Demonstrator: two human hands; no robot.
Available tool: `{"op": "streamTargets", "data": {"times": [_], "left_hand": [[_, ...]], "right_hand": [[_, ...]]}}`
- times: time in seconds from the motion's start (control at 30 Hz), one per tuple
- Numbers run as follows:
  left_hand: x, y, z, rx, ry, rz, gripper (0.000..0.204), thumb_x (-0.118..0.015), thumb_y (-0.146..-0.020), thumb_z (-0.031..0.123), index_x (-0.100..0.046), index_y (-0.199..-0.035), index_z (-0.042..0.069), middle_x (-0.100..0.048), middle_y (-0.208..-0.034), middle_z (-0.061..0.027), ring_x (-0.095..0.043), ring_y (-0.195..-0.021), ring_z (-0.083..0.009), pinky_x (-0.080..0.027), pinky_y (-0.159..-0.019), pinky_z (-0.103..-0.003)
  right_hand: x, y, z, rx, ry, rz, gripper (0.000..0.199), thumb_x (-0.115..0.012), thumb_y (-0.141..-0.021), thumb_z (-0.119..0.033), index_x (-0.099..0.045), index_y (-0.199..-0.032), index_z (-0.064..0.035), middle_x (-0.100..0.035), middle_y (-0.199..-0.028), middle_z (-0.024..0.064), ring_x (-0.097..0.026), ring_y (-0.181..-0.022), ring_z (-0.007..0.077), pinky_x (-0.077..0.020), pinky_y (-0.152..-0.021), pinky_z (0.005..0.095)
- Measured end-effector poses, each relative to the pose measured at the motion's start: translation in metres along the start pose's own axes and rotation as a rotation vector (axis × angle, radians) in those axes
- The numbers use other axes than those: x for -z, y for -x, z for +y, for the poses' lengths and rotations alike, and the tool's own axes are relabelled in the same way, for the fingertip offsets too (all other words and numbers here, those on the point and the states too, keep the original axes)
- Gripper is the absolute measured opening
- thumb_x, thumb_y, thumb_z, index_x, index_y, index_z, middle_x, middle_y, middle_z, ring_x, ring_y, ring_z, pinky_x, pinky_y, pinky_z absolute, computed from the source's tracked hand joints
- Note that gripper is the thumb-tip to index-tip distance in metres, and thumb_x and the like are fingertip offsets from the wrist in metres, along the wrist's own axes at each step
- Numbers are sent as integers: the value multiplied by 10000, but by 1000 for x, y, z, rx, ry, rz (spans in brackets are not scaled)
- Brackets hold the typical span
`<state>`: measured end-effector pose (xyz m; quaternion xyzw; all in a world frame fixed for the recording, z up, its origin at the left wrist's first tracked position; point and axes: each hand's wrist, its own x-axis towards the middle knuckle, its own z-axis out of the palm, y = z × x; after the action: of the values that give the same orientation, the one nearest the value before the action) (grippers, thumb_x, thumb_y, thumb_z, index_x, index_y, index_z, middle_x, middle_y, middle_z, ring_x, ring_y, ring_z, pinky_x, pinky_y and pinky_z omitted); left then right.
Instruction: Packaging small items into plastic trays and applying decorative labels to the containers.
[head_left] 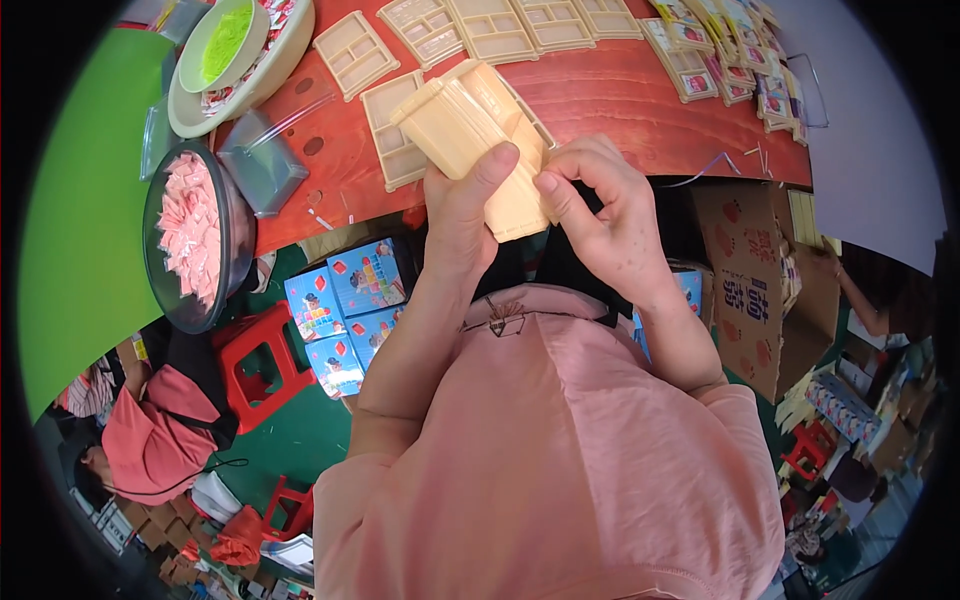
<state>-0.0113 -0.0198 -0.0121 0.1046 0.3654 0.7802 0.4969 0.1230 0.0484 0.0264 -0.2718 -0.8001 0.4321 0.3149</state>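
A stack of cream plastic trays [465, 125] is held tilted over the near edge of the red wooden surface [650, 110]. It is clamped in the left hand [462, 205], with the thumb laid across its near face; its right edge is pinched between thumb and forefinger of the right hand [605, 205], though whether a single tray is gripped there cannot be told. Beyond the stack, a row of compartment trays [495, 30] is laid out. To its far right, filled trays [690, 75] are heaped. To its left, a clear plastic box [262, 165] and a glass bowl [238, 235] filled with pink wrapped pieces [190, 230] are seen. Below and left of it, blue printed boxes [345, 310] are grouped.
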Motion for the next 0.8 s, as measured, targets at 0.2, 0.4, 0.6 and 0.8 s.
{"op": "streamTargets", "data": {"times": [0.2, 0.4, 0.6, 0.8], "left_hand": [[1, 7, 2, 26, -31, 41, 584, -731, -856, 139, -460, -1353, -2, -614, -1192, -115, -656, -1052, -216, -566, -898, -366], [13, 15, 8, 0, -115, 46, 652, -699, -906, 198, -371, -1437, 11, -565, -1300, -120, -600, -1184, -237, -535, -981, -392], [4, 14, 6, -10, -118, 72, 634, -712, -887, 180, -401, -1410, 3, -581, -1265, -117, -615, -1144, -224, -545, -947, -375], [-10, 6, -1, -9, -65, 45, 573, -717, -877, 146, -450, -1362, -2, -602, -1219, -108, -634, -1096, -203, -553, -915, -353]], "right_hand": [[40, 3, 8, 58, 368, 133, 95, -669, -859, -40, -603, -813, 10, -593, -781, 101, -548, -764, 253, -439, -724, 349], [29, -4, 68, 49, 737, 63, 87, -692, -803, -95, -638, -759, -43, -635, -793, 93, -591, -819, 302, -406, -766, 434], [2, -15, 71, -58, 578, 48, 140, -707, -868, -165, -658, -861, -35, -664, -841, 107, -622, -822, 288, -426, -786, 420], [14, -11, 67, -34, 460, 144, 213, -716, -878, -193, -640, -980, -22, -657, -887, 119, -624, -795, 279, -469, -778, 402]]}}
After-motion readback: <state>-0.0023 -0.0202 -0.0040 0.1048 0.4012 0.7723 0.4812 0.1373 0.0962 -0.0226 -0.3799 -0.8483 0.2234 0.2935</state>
